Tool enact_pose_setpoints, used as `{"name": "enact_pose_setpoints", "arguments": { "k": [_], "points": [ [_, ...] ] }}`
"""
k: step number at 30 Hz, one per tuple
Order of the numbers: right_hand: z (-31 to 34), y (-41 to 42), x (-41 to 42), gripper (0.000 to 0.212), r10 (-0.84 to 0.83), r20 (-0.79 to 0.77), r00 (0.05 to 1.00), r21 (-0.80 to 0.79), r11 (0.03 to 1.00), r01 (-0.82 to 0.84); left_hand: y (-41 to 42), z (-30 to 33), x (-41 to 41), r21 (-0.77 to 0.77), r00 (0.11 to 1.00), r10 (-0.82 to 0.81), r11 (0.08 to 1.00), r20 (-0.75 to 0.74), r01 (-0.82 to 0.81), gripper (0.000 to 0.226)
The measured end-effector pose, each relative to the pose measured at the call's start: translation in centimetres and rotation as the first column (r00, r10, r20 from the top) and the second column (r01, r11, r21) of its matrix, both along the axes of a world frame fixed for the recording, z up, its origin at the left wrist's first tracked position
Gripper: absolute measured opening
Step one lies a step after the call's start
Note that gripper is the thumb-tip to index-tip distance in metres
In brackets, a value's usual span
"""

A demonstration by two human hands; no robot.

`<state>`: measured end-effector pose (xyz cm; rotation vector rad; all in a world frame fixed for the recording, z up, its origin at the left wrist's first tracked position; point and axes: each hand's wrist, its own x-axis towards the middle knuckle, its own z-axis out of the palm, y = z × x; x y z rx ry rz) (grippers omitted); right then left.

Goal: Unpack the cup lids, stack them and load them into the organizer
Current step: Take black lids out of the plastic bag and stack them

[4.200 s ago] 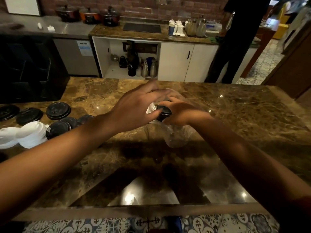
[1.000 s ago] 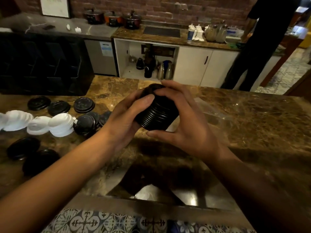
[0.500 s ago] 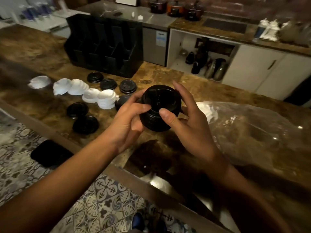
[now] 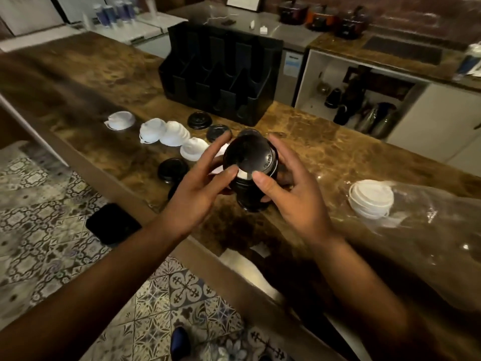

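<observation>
Together, both hands hold a black stack [image 4: 253, 175] of nested lids above the near part of the counter [image 4: 338, 155], its top face tilted toward the camera. The left hand [image 4: 200, 194] cups the stack's left side, thumb tip pressed on the lower rim of the top lid and fingers reaching up along the far left edge. The right hand [image 4: 291, 194] closes on the right side, its thumb set on the rim just beside the left thumb, its fingers wrapped around the far right. A sliver of white shows between the two thumbs; whether it is a lid in the stack or something behind it, I cannot tell. On the counter behind the left hand lie white lids [image 4: 166, 132], some nested in short stacks lying on their sides, one alone farther left. Near them sit single black lids [image 4: 199, 120] flat on the marble, two toward the back and one [image 4: 173, 169] just left of the left hand. Behind these, at the counter's far edge, stands the black organizer [image 4: 221, 74], its upright slots showing nothing in them from this angle. To the right of the hands, a white stack [image 4: 371, 198] rests at the mouth of a clear bag [image 4: 429, 217] spread on the counter. Below the counter's near edge is patterned tile floor [image 4: 52, 243] with a dark flat object [image 4: 113, 224] lying on it.
</observation>
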<state>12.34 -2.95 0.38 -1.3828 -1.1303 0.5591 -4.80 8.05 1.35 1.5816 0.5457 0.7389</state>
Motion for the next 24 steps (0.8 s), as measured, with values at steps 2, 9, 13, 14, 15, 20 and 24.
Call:
{"name": "enact_pose_setpoints", "arguments": {
  "k": [2,9,13,14,15,20,24],
  "points": [
    [-0.2,2.4,-1.7,0.068,0.001,-0.03,1.0,-0.017,1.0,-0.002,2.1,-0.1,-1.4,0.055,1.0,-0.015,0.998,0.008,0.015,0.057],
    [0.3,10.2,-7.5,0.064,-0.048,0.075,0.996,-0.04,0.998,0.052,11.3,0.2,-6.6,0.15,0.998,-0.067,0.986,0.01,0.065,0.047],
    [0.5,13.7,-9.3,0.059,-0.089,0.039,0.995,0.034,0.996,0.087,15.6,0.6,-7.8,0.23,0.995,-0.098,0.968,-0.023,0.1,0.048],
    [0.6,14.5,-9.4,0.06,-0.104,0.033,0.994,0.041,0.994,0.103,16.6,0.7,-7.7,0.25,0.995,-0.096,0.963,-0.035,0.102,0.047],
    [0.7,15.2,-9.4,0.061,-0.113,0.027,0.993,0.036,0.993,0.112,17.5,0.8,-7.6,0.253,0.995,-0.09,0.962,-0.042,0.098,0.045],
    [0.3,19.4,-7.4,0.068,-0.153,0.093,0.984,-0.026,0.987,0.156,21.7,0.4,-5.8,0.271,0.996,-0.082,0.959,-0.03,0.087,0.045],
    [-0.5,23.2,-5.5,0.069,-0.164,0.125,0.979,-0.035,0.985,0.169,25.0,0.1,-4.0,0.237,0.996,-0.086,0.968,-0.011,0.086,0.048]
  ]
}}
